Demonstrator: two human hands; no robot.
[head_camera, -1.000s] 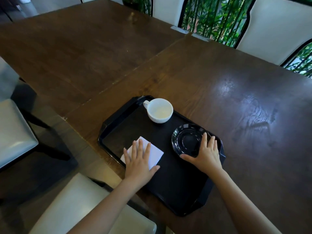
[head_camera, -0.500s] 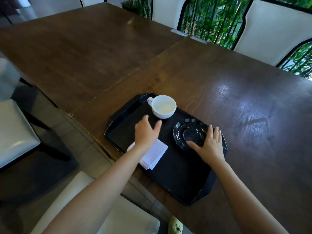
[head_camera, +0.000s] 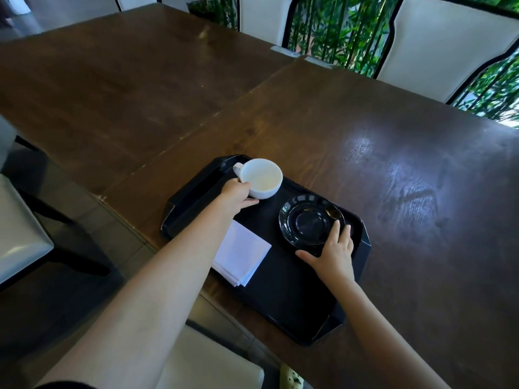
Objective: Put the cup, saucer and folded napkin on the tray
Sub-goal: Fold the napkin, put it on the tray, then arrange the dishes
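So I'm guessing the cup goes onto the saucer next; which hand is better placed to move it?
Left, probably: the left hand already touches the cup, while the right hand rests at the saucer.

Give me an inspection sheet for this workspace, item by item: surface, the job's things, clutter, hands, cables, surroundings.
Surface: dark wooden table, glossy.
Job's things: white cup, black saucer and folded napkin all on the black tray; cup beside saucer, not on it.
Clutter: nothing seen.
Hands: left hand against the cup's side; right hand open on the saucer's near rim.
Cables: nothing seen.
Surroundings: pale chairs, bamboo beyond.
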